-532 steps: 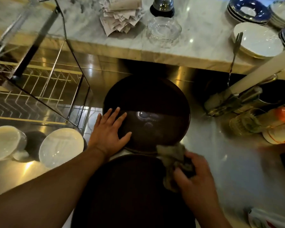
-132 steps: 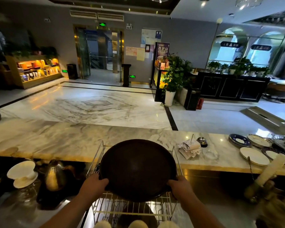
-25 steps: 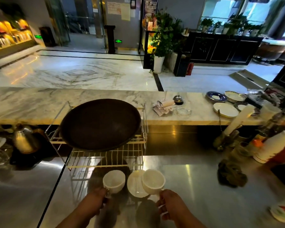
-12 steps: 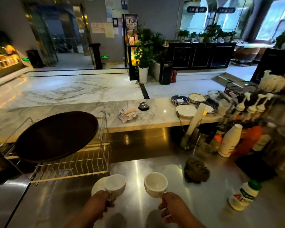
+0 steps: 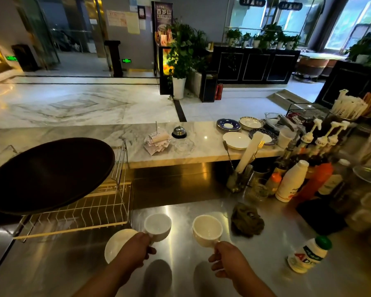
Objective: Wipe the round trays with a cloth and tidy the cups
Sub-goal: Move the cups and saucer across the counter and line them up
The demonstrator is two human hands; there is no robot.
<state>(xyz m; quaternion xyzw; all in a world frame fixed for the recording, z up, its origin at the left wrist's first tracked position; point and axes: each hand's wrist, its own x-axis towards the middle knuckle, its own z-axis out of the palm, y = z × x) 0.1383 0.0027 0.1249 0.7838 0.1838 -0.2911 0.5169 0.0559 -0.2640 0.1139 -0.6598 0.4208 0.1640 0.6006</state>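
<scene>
My left hand (image 5: 133,251) grips the handle of a white cup (image 5: 157,226), held above the steel counter. In my right hand (image 5: 227,259) is a second white cup (image 5: 207,230), also held by its handle. A white saucer (image 5: 116,243) lies on the counter, partly hidden by my left hand. The dark round tray (image 5: 49,172) rests on top of the wire rack (image 5: 90,211) at the left. A crumpled grey-green cloth (image 5: 246,219) lies on the counter to the right of the cups.
A small white bottle with a green cap (image 5: 306,255) stands near the front right. Bottles, syrup pumps and a utensil holder (image 5: 238,179) crowd the right side. On the marble ledge (image 5: 193,155) are plates (image 5: 236,140), a bell (image 5: 178,131), receipts and a glass ashtray.
Both cups stay in my hands while my view has swung to the right. The rack and tray now sit further left, and more of the right-hand bottles are visible.
</scene>
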